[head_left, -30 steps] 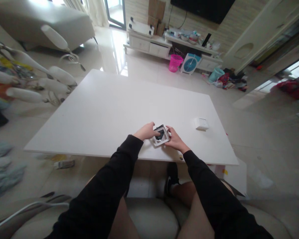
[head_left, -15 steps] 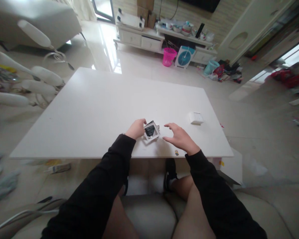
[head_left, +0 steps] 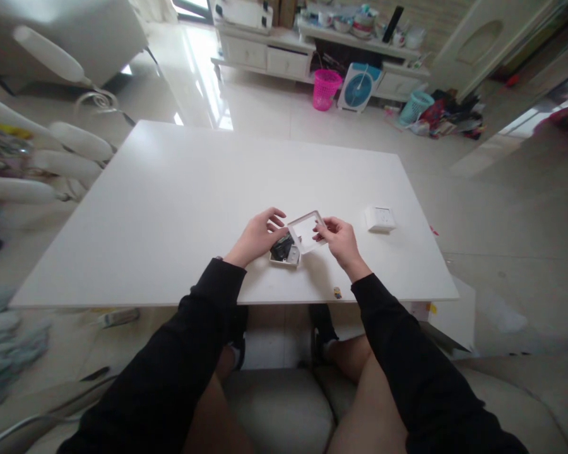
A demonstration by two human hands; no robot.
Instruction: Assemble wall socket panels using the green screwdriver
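A white square frame (head_left: 307, 231) is lifted and tilted just above the white table (head_left: 180, 208), and my right hand (head_left: 339, 238) pinches its right edge. Beneath it on the table lies a small white base with dark inner parts (head_left: 284, 249). My left hand (head_left: 258, 234) rests against the left side of that base, fingers curled around it. A second white square switch unit (head_left: 380, 219) lies alone on the table to the right, beyond my right hand.
White chair backs (head_left: 52, 164) stand at the table's left side. On the floor beyond the table are a pink basket (head_left: 325, 89), a blue fan (head_left: 358, 89) and a low white cabinet (head_left: 274, 57). Clutter lies at the far right.
The white frame has come off the dark-cored base and now sits lifted in my right hand, which earlier hovered open. My left hand stays at the base.
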